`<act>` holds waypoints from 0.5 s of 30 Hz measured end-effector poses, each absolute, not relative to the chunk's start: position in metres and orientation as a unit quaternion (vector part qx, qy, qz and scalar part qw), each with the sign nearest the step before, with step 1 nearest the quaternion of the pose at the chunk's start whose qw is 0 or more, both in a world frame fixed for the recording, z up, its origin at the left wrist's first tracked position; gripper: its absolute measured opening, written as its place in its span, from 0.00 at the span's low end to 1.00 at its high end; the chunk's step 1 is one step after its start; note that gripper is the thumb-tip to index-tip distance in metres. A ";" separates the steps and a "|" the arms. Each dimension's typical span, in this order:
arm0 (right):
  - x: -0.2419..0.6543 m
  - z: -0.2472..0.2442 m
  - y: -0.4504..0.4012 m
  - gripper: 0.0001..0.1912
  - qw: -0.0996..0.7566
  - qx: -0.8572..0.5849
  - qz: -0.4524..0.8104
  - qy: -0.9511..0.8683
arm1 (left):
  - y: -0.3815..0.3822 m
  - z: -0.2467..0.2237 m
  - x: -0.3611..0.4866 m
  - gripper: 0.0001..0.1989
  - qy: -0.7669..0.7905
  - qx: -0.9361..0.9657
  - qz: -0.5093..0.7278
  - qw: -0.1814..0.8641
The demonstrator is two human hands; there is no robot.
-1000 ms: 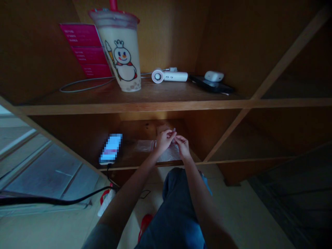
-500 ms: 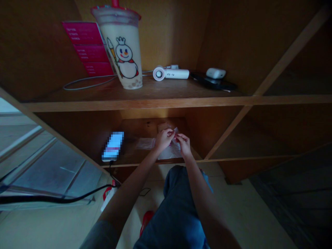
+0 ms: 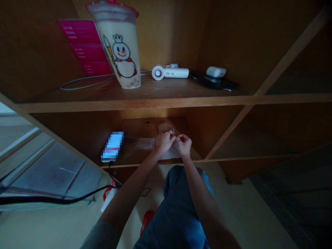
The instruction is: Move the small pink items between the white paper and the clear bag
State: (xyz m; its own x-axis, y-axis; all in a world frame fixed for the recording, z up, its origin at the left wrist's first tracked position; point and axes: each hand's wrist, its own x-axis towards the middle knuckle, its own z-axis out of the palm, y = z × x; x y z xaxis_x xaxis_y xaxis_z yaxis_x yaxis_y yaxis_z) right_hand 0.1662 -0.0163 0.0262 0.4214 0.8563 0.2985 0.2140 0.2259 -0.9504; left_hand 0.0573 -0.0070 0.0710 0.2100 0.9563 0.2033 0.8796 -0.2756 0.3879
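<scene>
Both my hands are low in the middle of the head view, close together inside the lower compartment. My left hand [image 3: 165, 141] has its fingers closed in a pinch at a small clear plastic bag. My right hand [image 3: 184, 143] pinches just beside it, fingertips almost meeting the left ones. What lies between the fingertips is tiny and mostly hidden. Beneath the hands a clear plastic bag [image 3: 171, 153] lies spread on the shelf. Left of them lies another flat clear bag [image 3: 146, 143].
A phone [image 3: 112, 147] with a cable stands at the lower compartment's left. On the upper shelf [image 3: 166, 91] are a tall drink cup [image 3: 124, 52], a pink box [image 3: 85, 45], a white handheld fan [image 3: 171, 73] and a white case [image 3: 216, 72] on a dark object. A wooden divider [image 3: 229, 129] bounds the right.
Both hands stay over the bags, with slight finger shifts. My left hand has rolled a little, and the plastic that stuck up between the fingers shows less. The view has moved slightly.
</scene>
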 end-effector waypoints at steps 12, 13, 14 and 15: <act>0.172 0.024 -0.017 0.09 0.567 -0.645 0.158 -0.487 | -0.007 0.068 0.059 0.09 0.606 0.765 0.203 0.085; 0.174 0.024 -0.016 0.09 0.569 -0.652 0.144 -0.480 | -0.007 0.069 0.058 0.09 0.610 0.762 0.204 0.079; 0.175 0.024 -0.016 0.09 0.573 -0.657 0.132 -0.472 | -0.008 0.069 0.057 0.08 0.613 0.759 0.206 0.076; 0.177 0.024 -0.016 0.09 0.578 -0.659 0.123 -0.464 | -0.008 0.070 0.056 0.08 0.616 0.756 0.210 0.074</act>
State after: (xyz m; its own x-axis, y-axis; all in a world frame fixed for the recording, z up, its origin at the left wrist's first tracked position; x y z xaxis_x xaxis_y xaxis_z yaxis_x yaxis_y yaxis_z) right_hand 0.1766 -0.0160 0.0243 0.5385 0.7544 0.3755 0.4703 0.1007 -0.8768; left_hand 0.0561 -0.0084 0.0700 0.1533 0.9622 0.2253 0.9000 -0.2301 0.3703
